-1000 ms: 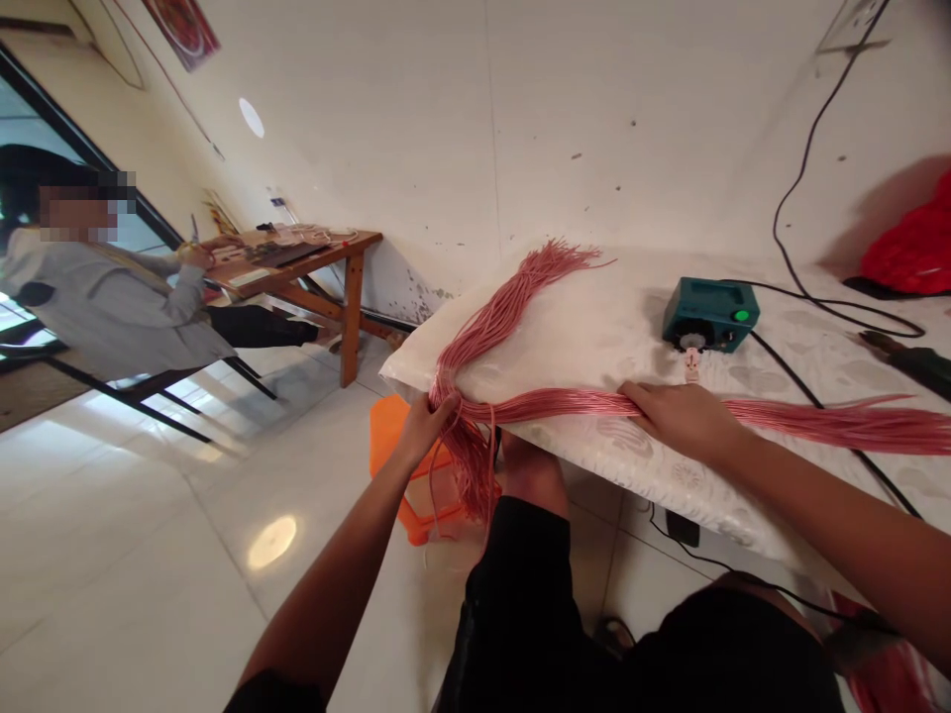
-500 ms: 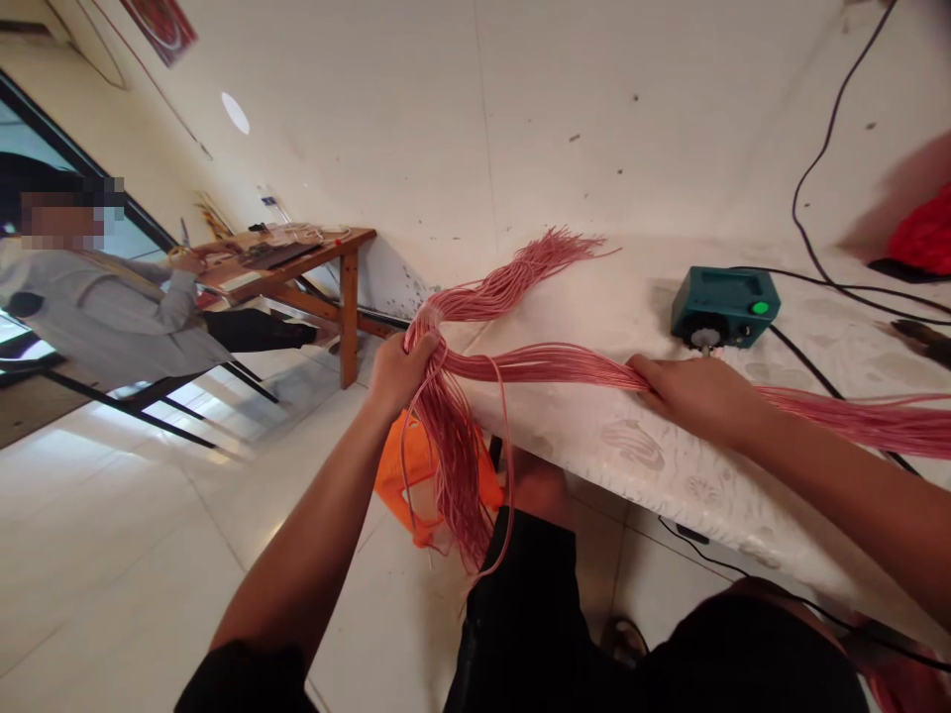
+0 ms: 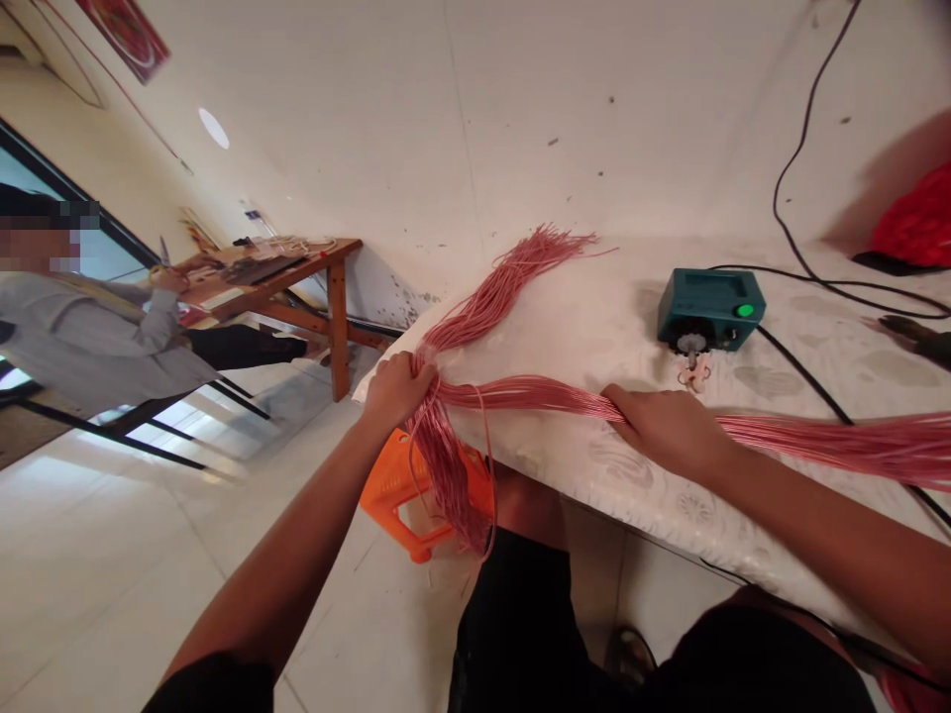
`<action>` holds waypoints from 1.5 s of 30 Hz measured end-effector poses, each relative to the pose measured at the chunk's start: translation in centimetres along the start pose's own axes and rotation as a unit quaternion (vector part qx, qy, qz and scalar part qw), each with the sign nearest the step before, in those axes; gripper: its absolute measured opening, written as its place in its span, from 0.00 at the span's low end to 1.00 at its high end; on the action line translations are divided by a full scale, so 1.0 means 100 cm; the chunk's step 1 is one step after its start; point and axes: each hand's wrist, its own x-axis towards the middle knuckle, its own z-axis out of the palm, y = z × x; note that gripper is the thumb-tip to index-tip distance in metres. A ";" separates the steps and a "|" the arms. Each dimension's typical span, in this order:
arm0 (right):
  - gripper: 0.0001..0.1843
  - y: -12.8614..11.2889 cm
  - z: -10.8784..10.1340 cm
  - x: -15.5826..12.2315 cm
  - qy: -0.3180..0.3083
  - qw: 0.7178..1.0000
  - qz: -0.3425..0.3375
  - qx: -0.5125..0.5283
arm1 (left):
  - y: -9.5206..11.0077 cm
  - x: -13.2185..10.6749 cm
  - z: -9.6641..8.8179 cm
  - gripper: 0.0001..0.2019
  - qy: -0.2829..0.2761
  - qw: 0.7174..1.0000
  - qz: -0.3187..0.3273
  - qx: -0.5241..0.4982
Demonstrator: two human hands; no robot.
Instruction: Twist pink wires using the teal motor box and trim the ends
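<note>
A long bundle of pink cords (image 3: 535,394) runs across the white patterned table (image 3: 609,317). My left hand (image 3: 396,388) is closed around the bundle at the table's left corner, where loose cord ends (image 3: 453,475) hang down over the edge. My right hand (image 3: 669,428) presses flat on the bundle further right, fingers together over the cords. A second pink bundle (image 3: 505,282) fans away toward the wall. The cords continue to the right past my right forearm.
A small teal box (image 3: 709,309) with a green light stands behind my right hand, black cables (image 3: 817,272) running from it. An orange stool (image 3: 405,490) sits under the table corner. At left a person (image 3: 96,332) sits at a wooden table (image 3: 282,272). Red cloth (image 3: 917,228) lies far right.
My left hand rose with the cord bundle from below the table edge, then settled back at the corner. My right hand stayed pressed on the cords, shifting slightly left.
</note>
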 end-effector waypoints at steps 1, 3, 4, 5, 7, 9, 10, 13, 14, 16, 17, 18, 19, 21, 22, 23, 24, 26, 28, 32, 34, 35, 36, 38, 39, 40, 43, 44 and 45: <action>0.12 0.000 0.001 0.001 0.001 1.000 0.008 -0.001 | -0.001 -0.001 0.001 0.19 0.000 1.000 0.011 0.011; 0.12 0.000 0.001 0.002 0.001 1.000 0.025 0.000 | -0.002 -0.003 0.004 0.20 -0.003 0.999 0.027 0.022; 0.12 0.000 0.001 0.003 0.000 0.999 0.032 0.003 | -0.003 -0.003 0.005 0.22 -0.007 0.999 0.030 0.023; 0.11 0.000 0.000 0.004 -0.001 0.999 0.037 0.007 | -0.002 -0.003 0.005 0.25 -0.012 0.999 0.031 0.024; 0.11 0.000 -0.001 0.006 -0.005 0.999 0.039 0.014 | 0.000 0.000 0.004 0.28 -0.022 0.999 0.032 0.025; 0.11 0.000 -0.001 0.006 -0.007 0.999 0.034 0.020 | 0.005 0.005 0.003 0.27 -0.031 0.999 0.032 0.029; 0.11 0.000 -0.001 0.006 -0.007 0.999 0.031 0.021 | 0.008 0.008 0.001 0.26 -0.036 0.998 0.033 0.031; 0.12 0.001 -0.001 0.006 -0.002 1.000 0.018 0.022 | 0.017 0.016 -0.003 0.22 -0.048 0.997 0.039 0.040; 0.12 0.001 -0.001 0.006 0.000 1.000 0.013 0.023 | 0.018 0.019 -0.004 0.21 -0.051 0.997 0.043 0.044; 0.12 0.001 -0.001 0.007 0.003 1.000 0.003 0.030 | 0.021 0.026 -0.006 0.20 -0.059 0.995 0.051 0.054; 0.11 0.000 -0.002 0.007 0.005 0.999 -0.001 0.033 | 0.022 0.031 -0.007 0.19 -0.067 0.994 0.054 0.061; 0.11 0.000 -0.002 0.008 0.007 0.999 -0.005 0.036 | 0.023 0.038 -0.007 0.18 -0.076 0.993 0.056 0.068; 0.11 -0.001 -0.003 0.008 0.009 0.999 -0.007 0.038 | 0.025 0.046 -0.007 0.18 -0.086 0.992 0.058 0.077; 0.11 -0.001 -0.005 0.009 0.010 0.999 -0.010 0.042 | 0.032 0.066 -0.005 0.18 -0.111 0.987 0.064 0.094; 0.11 -0.002 -0.006 0.009 0.011 0.999 -0.011 0.044 | 0.037 0.076 -0.003 0.17 -0.124 0.985 0.069 0.102; 0.11 -0.002 -0.007 0.009 0.012 0.999 -0.013 0.047 | 0.042 0.086 -0.001 0.17 -0.135 0.982 0.076 0.111; 0.12 -0.002 -0.008 0.009 0.012 0.999 -0.014 0.050 | 0.048 0.096 0.001 0.17 -0.146 0.979 0.082 0.119; 0.12 -0.003 -0.009 0.009 0.009 0.998 -0.015 0.059 | 0.060 0.112 0.006 0.17 -0.158 0.973 0.093 0.137; 0.13 -0.003 -0.007 0.010 0.005 0.997 -0.016 0.072 | 0.071 0.123 0.014 0.18 -0.159 0.970 0.096 0.155; 0.14 -0.001 0.002 0.011 0.006 0.994 -0.026 0.102 | 0.092 0.140 0.033 0.19 -0.138 0.970 0.088 0.177; 0.15 0.001 0.006 0.011 0.009 0.992 -0.039 0.119 | 0.103 0.149 0.045 0.19 -0.118 0.973 0.079 0.182; 0.15 0.001 0.008 0.010 0.011 0.991 -0.045 0.127 | 0.109 0.155 0.051 0.19 -0.104 0.974 0.076 0.184; 0.16 0.002 0.010 0.010 0.014 0.990 -0.049 0.134 | 0.115 0.161 0.057 0.19 -0.090 0.976 0.074 0.185; 0.16 0.003 0.014 0.011 0.025 0.988 -0.054 0.144 | 0.128 0.175 0.069 0.19 -0.060 0.978 0.073 0.188; 0.16 0.004 0.016 0.012 0.035 0.987 -0.058 0.147 | 0.135 0.183 0.075 0.19 -0.046 0.978 0.074 0.188; 0.16 0.005 0.019 0.013 0.052 0.986 -0.063 0.148 | 0.142 0.191 0.080 0.20 -0.033 0.979 0.074 0.188; 0.11 0.006 0.036 0.017 0.120 0.978 -0.097 0.139 | 0.166 0.219 0.096 0.20 -0.008 0.980 0.075 0.182; 0.10 0.006 0.042 0.019 0.141 0.976 -0.107 0.129 | 0.175 0.228 0.101 0.20 -0.002 0.981 0.075 0.179; 0.08 0.006 0.049 0.020 0.160 0.973 -0.116 0.117 | 0.183 0.237 0.106 0.20 0.002 0.982 0.077 0.175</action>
